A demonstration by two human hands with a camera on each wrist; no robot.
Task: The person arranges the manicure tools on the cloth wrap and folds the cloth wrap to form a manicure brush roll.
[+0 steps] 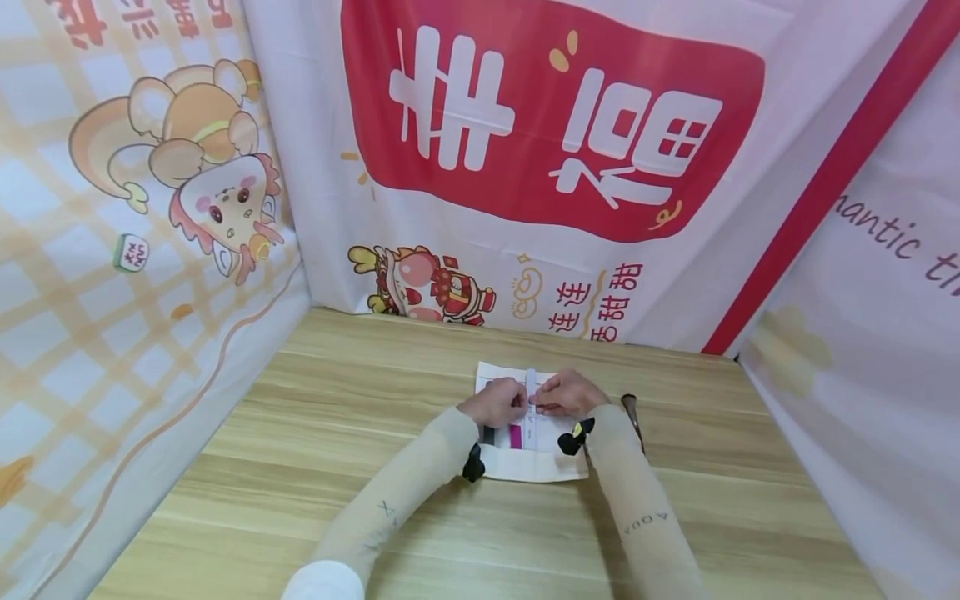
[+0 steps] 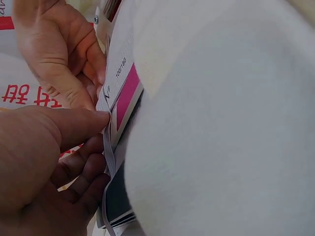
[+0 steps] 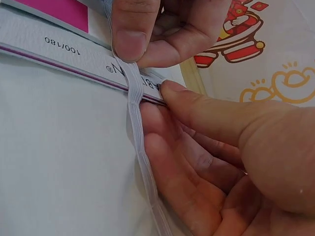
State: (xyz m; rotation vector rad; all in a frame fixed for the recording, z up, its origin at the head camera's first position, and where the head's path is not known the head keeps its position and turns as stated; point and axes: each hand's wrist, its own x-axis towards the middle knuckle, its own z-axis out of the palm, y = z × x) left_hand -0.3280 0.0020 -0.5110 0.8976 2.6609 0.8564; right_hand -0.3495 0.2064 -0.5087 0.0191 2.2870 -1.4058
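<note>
A white fabric case [image 1: 534, 467] lies spread on the table, with a whitish elastic band [image 3: 133, 88] running across it. Under the band is a flat nail file [image 3: 74, 51] printed "100/180". My left hand [image 1: 501, 402] pinches the band between thumb and fingers, right beside the file's end. From the other side, my right hand [image 1: 570, 394] grips that end of the file, thumb on top and fingers beneath. A magenta-marked item [image 2: 129, 91] and a dark flat item [image 2: 118, 196] lie in the case alongside the file.
A dark tapered tool [image 1: 631, 407] lies right of the case, partly behind the right forearm. The wooden table [image 1: 360, 375] is bordered by a printed cloth wall [image 1: 330, 283] at the back and others at both sides.
</note>
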